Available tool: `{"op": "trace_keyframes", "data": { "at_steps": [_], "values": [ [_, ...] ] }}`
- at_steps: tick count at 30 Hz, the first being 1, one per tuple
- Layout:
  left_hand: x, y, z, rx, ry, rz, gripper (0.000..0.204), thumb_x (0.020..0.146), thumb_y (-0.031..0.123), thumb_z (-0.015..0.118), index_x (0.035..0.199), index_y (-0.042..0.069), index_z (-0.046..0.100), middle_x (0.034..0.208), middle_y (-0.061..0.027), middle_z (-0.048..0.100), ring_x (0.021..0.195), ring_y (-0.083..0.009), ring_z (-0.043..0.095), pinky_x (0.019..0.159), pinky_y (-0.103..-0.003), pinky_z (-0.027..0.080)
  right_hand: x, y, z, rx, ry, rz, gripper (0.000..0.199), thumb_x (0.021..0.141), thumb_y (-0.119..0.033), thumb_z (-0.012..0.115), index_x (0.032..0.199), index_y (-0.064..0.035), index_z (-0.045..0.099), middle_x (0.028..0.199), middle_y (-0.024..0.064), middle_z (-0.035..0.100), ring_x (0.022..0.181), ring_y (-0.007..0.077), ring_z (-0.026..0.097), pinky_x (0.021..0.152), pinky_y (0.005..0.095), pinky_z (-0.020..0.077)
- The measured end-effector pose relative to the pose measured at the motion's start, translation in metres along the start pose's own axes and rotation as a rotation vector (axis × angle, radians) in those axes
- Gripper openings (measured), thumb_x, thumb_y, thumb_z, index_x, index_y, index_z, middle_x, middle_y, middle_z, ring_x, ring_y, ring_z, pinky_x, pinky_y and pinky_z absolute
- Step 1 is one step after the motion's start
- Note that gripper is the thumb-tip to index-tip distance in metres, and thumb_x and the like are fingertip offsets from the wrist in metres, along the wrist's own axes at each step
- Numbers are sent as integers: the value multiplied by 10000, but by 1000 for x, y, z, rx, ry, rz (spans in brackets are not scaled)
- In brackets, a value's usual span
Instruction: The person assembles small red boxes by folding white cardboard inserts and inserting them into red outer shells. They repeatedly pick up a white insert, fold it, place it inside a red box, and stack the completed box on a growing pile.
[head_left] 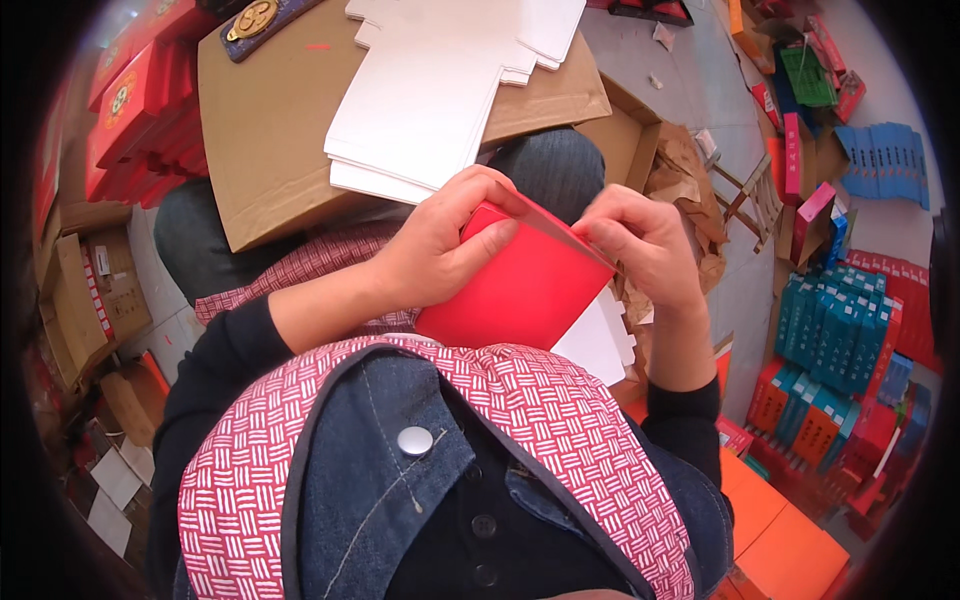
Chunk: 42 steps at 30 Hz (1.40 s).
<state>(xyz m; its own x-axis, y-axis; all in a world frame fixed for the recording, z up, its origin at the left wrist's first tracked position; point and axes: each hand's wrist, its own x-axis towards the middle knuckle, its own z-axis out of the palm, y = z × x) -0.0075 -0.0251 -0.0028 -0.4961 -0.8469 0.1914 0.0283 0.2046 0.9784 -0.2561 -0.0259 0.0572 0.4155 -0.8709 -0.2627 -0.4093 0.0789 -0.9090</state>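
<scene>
A red card box [525, 290] is held above my lap, tilted, with a white flap with a notched edge [598, 342] sticking out at its lower right. My left hand [455, 235] grips its upper left corner, the thumb on the red face and the fingers behind the far edge. At the right corner my right hand [640, 240] pinches the end of the box's long edge strip between thumb and fingertips. Just beyond the hands, a stack of flat white die-cut card blanks [430, 95] lies on a brown cardboard sheet [265, 150].
A dark case with a gold emblem [255, 25] lies at the cardboard's far left corner. Red boxes [150, 95] are piled at the left. Teal boxes [835, 325] and blue boxes [880, 165] stand stacked at the right. Orange boxes [780, 520] sit at the lower right, crumpled brown paper [690, 190] nearer.
</scene>
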Motion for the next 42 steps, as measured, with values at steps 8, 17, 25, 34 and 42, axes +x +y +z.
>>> {"op": "trace_keyframes", "data": {
  "at_steps": [8,17,25,34,42],
  "values": [
    [-2,4,0,9,26,-20,183,896,112,566,1031,-3,522,1046,-151,523,979,-284,543,851,-340,442,20,-29,22,226,-103,113,348,844,-70,681,1167,21,592,1020,134,680,913,164,663,778,274,519],
    [-7,4,4,-99,17,-128,321,901,191,611,1111,12,445,1045,-168,533,936,-270,576,819,-347,469,24,-24,19,-314,-103,-250,411,879,-29,573,1289,-48,546,913,169,673,772,237,678,683,290,515],
    [-9,-2,6,-81,30,-105,445,862,194,670,1166,37,386,1089,-168,524,988,-262,575,828,-346,482,23,-18,22,-347,-82,-345,409,879,-20,562,1286,-57,557,816,143,647,689,229,642,629,296,499],
    [-5,13,5,432,30,235,320,793,85,695,1046,48,502,1248,-193,420,1147,-339,479,940,-375,440,25,-5,21,-243,-57,-245,339,862,-17,567,1197,-38,619,886,133,682,730,176,647,668,269,496],
    [4,14,5,209,8,10,299,747,89,712,942,26,495,1161,-211,437,1105,-378,467,952,-388,411,33,2,14,-71,-142,-118,280,871,-56,588,1142,-16,647,939,83,699,826,118,627,730,260,491]
  ]
}}
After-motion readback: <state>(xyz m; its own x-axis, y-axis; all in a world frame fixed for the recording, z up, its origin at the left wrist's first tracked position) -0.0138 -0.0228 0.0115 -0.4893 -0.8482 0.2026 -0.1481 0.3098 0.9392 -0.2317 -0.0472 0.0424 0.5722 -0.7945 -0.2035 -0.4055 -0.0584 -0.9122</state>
